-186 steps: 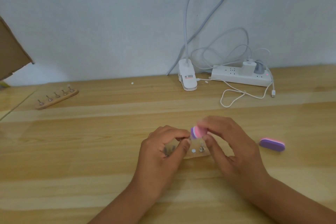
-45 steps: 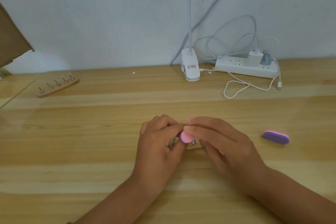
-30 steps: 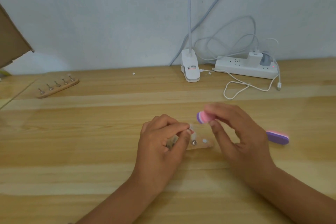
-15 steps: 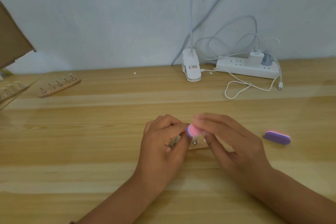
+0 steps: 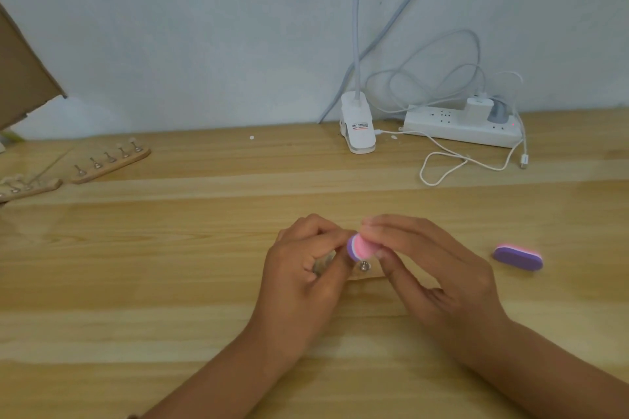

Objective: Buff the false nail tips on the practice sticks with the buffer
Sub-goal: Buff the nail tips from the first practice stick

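Buffer (image 5: 359,247) sat in the middle of the frame, pinched by the fingers of my right hand (image 5: 432,269), over the practice sticks (image 5: 364,266). My left hand (image 5: 303,269) gripped those sticks; the nail tip was hidden. Small, soft rubs on a steady stick seemed best to me.

The person is showing a bare left hand (image 5: 299,279) and a bare right hand (image 5: 439,279), with both forearms bare too.
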Demonstrator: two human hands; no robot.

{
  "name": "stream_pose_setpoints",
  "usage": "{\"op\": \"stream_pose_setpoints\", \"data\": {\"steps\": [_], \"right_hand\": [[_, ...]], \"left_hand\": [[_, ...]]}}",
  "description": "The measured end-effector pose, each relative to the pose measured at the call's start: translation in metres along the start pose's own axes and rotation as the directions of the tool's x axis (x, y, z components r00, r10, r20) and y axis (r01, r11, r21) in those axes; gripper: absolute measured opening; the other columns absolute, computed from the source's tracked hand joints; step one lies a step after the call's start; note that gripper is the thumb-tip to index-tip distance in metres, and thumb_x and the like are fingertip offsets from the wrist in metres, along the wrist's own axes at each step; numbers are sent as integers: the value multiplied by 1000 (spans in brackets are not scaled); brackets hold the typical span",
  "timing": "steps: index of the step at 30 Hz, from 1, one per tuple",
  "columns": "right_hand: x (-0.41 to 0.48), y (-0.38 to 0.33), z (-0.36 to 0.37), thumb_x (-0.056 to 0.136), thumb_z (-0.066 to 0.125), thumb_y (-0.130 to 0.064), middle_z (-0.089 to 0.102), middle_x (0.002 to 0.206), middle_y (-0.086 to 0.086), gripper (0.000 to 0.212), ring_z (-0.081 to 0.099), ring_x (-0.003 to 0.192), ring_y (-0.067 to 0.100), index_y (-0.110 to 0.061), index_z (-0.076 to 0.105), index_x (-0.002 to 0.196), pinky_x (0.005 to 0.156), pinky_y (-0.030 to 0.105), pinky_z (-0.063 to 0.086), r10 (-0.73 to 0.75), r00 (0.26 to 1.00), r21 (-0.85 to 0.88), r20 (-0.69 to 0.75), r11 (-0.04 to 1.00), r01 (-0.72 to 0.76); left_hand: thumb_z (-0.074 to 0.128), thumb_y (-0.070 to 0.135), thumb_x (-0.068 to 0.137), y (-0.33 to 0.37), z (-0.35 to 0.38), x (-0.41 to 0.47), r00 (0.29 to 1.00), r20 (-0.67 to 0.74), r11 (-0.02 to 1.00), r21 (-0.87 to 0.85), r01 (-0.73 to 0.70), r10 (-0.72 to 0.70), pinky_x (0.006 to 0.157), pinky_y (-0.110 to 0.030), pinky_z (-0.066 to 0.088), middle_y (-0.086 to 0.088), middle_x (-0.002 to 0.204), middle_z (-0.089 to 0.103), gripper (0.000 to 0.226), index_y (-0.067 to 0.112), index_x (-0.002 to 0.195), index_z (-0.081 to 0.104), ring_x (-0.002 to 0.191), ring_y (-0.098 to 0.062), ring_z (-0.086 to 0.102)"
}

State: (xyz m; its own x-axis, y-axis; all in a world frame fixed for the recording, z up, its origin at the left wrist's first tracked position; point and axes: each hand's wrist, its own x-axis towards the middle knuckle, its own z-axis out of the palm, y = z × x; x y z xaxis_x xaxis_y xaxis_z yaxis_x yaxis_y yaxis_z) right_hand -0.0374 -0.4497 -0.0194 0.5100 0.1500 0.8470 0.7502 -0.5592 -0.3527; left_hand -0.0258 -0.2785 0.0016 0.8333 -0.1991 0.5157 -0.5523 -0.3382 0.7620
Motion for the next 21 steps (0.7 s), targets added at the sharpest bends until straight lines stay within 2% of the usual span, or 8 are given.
{"op": "stream_pose_setpoints", "data": {"steps": [2,4,6,8,11,16,21], "right_hand": [[1,1,0,88,66,7,69,113,7,25,65,110,11,0,71,111,100,20,47,11,1000,-36,16,999,-10],[3,9,-3,88,68,9,70,111,5,25,64,107,10,-2,72,110,99,19,46,125,992,-63,9,990,-124],[5,11,-7,90,68,8,69,111,0,26,66,106,11,-5,72,112,96,24,50,218,976,-23,-13,976,-219],[4,6,-7,92,66,3,68,113,-2,24,65,107,10,-7,70,113,95,25,51,182,983,8,-36,983,-182],[1,0,-2,93,64,-1,68,113,3,21,63,110,6,-2,70,113,99,17,45,45,999,-39,-15,998,-45],[2,3,-2,92,66,1,69,112,6,21,63,109,7,-2,71,112,100,17,45,58,998,-52,-26,997,-59],[1,5,-1,85,67,10,69,113,9,28,65,108,13,2,71,111,99,21,48,17,1000,-73,-22,997,-19]], "left_hand": [[62,34,89,-1,0,0,1000,-7,1000,-6,4,-4,75,-40,47,13,82,60,13,30,85,74,80,-14,61],[65,24,88,-2,0,-1,1000,-22,1000,-21,17,-18,78,-45,49,12,84,63,12,27,88,77,82,-15,63],[65,21,87,-1,1,-2,999,-25,999,-26,22,-23,80,-50,48,11,85,64,13,23,88,78,84,-15,65],[64,23,88,0,1,-2,999,-16,999,-28,27,-28,80,-50,48,11,85,66,14,23,88,78,84,-15,65],[57,34,90,1,2,-2,1000,17,1000,23,-11,11,80,-44,46,9,81,66,22,22,86,75,81,-14,62],[51,31,91,2,2,-1,998,19,995,81,-54,52,81,-36,43,12,77,64,24,21,82,70,79,-9,59],[49,33,93,-1,2,-1,997,44,993,93,-69,65,76,-43,44,9,75,63,26,20,81,68,79,-14,56]]}}
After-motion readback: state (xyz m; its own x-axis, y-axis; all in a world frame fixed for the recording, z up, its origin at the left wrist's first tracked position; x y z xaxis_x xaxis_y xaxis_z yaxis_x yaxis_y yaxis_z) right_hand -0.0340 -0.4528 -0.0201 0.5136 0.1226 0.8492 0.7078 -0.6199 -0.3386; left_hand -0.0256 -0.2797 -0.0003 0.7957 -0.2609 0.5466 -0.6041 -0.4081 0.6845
